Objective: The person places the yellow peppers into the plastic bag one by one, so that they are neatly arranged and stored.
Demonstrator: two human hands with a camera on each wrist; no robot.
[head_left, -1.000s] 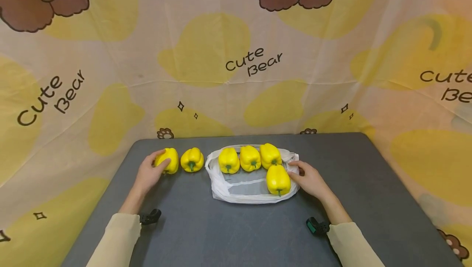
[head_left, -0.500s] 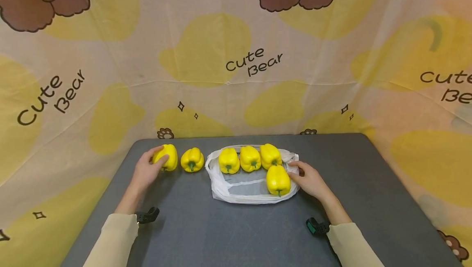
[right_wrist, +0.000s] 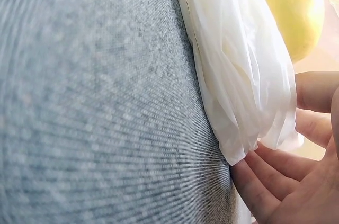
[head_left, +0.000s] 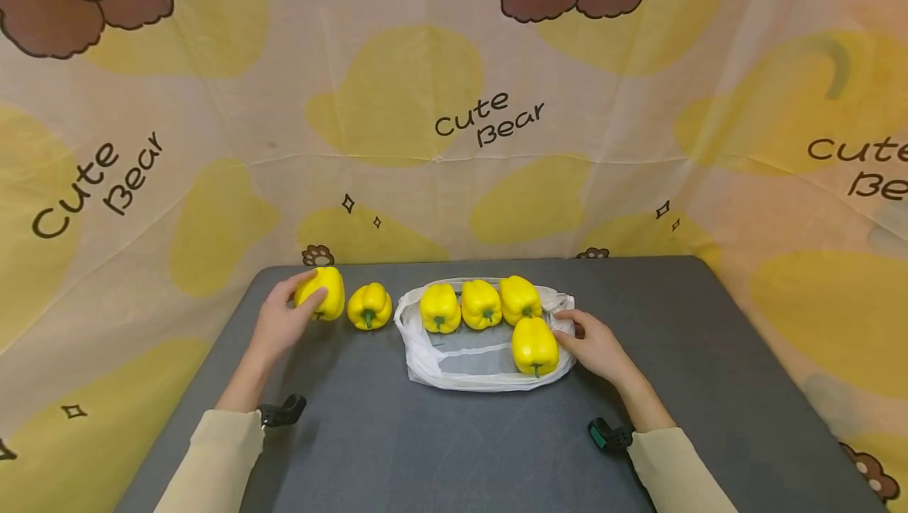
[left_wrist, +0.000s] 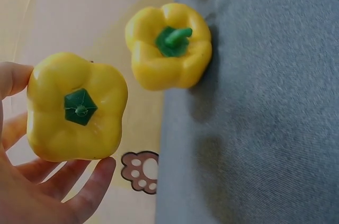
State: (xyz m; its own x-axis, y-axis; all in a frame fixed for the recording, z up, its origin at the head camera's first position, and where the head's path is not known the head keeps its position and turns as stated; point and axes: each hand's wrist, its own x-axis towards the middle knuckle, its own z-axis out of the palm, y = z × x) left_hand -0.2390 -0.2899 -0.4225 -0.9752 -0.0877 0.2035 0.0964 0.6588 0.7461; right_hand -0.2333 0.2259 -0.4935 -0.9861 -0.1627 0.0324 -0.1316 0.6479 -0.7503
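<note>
My left hand (head_left: 275,325) grips a yellow bell pepper (head_left: 329,297), which hangs above the table with its shadow below. In the left wrist view, thumb and fingers surround that pepper (left_wrist: 79,136), its green stem end facing the camera. A second yellow bell pepper (head_left: 370,310) lies on the table just right of it. A white plastic bag (head_left: 424,359) lies spread wide at mid-table with several yellow bell peppers inside, three along the back and one (head_left: 536,346) at front right. My right hand (head_left: 597,349) pinches the bag's right edge; the right wrist view shows fingers about the plastic (right_wrist: 241,75).
The grey table (head_left: 454,450) ends at the back against a printed cloth wall (head_left: 397,213). Dark straps with small devices sit on both wrists, the left one (head_left: 284,410) and the right one (head_left: 608,436).
The left hand has raised its pepper off the table, slightly upward and away in the head view. The right hand, the bag and the other peppers stay where they were.
</note>
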